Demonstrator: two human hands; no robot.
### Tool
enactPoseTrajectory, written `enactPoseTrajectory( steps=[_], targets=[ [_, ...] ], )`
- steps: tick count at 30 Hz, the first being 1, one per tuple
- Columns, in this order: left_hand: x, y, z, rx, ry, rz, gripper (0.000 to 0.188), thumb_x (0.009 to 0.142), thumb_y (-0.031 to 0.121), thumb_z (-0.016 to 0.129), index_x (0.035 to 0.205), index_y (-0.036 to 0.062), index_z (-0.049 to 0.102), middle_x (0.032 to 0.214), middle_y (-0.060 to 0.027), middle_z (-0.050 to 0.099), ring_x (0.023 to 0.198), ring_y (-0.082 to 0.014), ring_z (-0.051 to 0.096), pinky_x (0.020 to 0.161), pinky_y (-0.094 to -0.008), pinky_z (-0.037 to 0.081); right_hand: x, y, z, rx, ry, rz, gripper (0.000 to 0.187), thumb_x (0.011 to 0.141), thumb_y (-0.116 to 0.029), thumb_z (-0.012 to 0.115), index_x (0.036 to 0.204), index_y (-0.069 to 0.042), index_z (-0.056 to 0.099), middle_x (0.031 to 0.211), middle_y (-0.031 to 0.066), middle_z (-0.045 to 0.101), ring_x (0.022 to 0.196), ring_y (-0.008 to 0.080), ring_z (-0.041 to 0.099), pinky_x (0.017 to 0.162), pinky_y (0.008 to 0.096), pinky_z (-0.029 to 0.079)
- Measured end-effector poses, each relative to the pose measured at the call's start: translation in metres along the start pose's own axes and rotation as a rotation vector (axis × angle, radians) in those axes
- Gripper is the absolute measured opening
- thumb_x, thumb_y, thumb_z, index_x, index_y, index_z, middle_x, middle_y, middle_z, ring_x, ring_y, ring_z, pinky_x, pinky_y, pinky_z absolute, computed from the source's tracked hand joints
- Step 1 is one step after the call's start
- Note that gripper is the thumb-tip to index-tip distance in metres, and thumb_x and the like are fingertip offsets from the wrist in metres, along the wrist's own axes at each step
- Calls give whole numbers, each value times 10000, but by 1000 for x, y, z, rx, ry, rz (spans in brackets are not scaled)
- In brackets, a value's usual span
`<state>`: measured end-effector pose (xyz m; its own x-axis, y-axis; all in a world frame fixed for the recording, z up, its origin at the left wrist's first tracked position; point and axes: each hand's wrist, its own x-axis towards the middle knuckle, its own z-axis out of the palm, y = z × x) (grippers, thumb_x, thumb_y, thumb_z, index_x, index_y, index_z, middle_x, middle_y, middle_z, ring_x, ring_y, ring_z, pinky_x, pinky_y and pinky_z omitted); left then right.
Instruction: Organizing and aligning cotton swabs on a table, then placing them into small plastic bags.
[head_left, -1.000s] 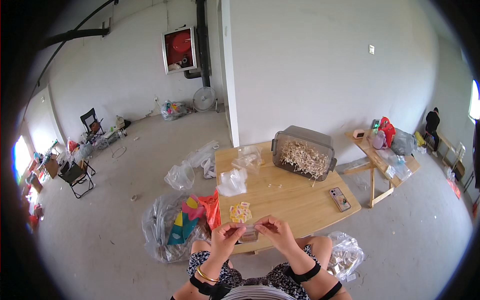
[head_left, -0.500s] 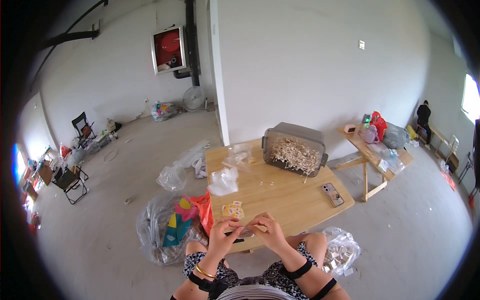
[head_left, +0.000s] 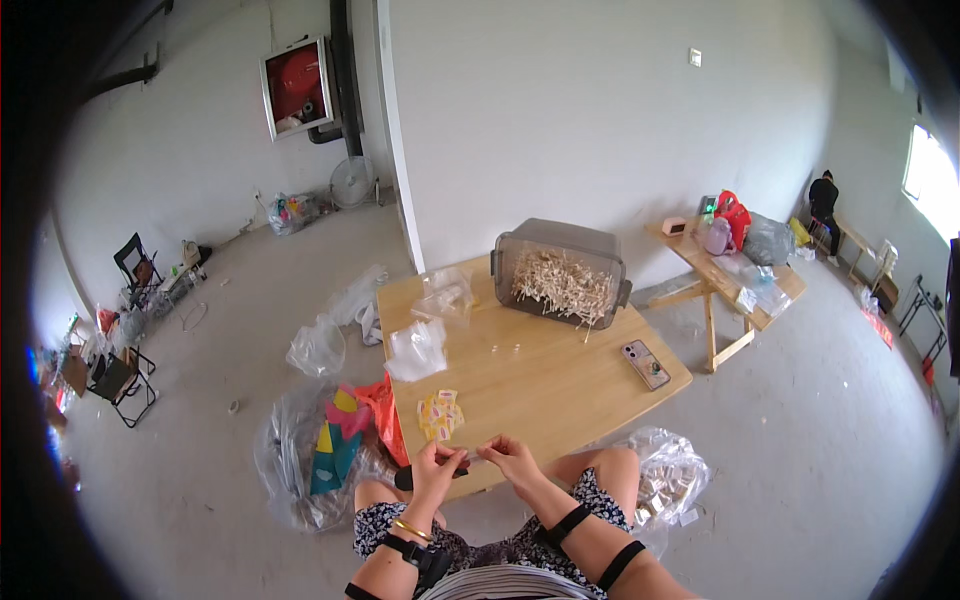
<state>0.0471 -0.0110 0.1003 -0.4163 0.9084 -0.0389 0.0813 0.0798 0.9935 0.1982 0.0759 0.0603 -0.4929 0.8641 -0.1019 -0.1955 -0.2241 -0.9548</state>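
My left hand [head_left: 436, 470] and my right hand [head_left: 510, 461] meet over the table's near edge, both closed with fingertips pinched. Between them is what looks like a small clear plastic bag [head_left: 473, 456], mostly hidden by the fingers. Just beyond my left hand, yellow-and-white paper slips [head_left: 440, 414] lie in a loose pile. A black flat object [head_left: 404, 479] shows beside and behind that hand. Farther back are a stack of clear bags [head_left: 417, 350] and a few cotton swabs [head_left: 507, 349]. A tipped grey plastic bin [head_left: 558, 240] holds many more cotton swabs [head_left: 562, 285].
A phone [head_left: 646, 364] lies on the right of the wooden table [head_left: 540, 400]. Filled plastic bags stand on the floor left [head_left: 285, 460] and right [head_left: 672, 475] of my legs. A second table [head_left: 695, 255] carries bags and a pink container. Another person [head_left: 823, 205] sits far right.
The whole view has shifted, so the table and bin appear farther left. Both my hands stay close together in a pinch, and less of the clear plastic shows between them.
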Motion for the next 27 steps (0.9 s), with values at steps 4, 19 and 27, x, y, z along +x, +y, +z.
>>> enactPoseTrajectory(
  steps=[4, 19, 27],
  targets=[
    [9, -42, 6, -102, -7, -54, 220, 928, 100, 729, 901, 24, 525, 1000, -137, 735, 832, -183, 748, 636, -261, 591, 5, 24, -4, -244, 58, 41, 188, 884, -175, 780, 910, -22, 675, 809, 8, 665, 739, 93, 593, 664, 250, 474],
    [50, -96, -12, -187, -248, -443, 272, 892, 237, 797, 884, 126, 549, 810, -15, 693, 765, -133, 731, 551, -214, 403, 33, 55, -31, -413, -96, 263, 318, 850, -306, 815, 913, -37, 657, 761, -5, 597, 708, 121, 563, 627, 271, 458],
    [37, -79, 6, -143, -173, -94, 347, 865, 281, 816, 1031, 22, 656, 849, -33, 715, 712, -146, 687, 644, -262, 505, 30, 25, -30, -943, -36, -499, 267, 899, -260, 761, 968, -12, 693, 841, 50, 677, 778, 130, 627, 695, 286, 506]
  ],
)
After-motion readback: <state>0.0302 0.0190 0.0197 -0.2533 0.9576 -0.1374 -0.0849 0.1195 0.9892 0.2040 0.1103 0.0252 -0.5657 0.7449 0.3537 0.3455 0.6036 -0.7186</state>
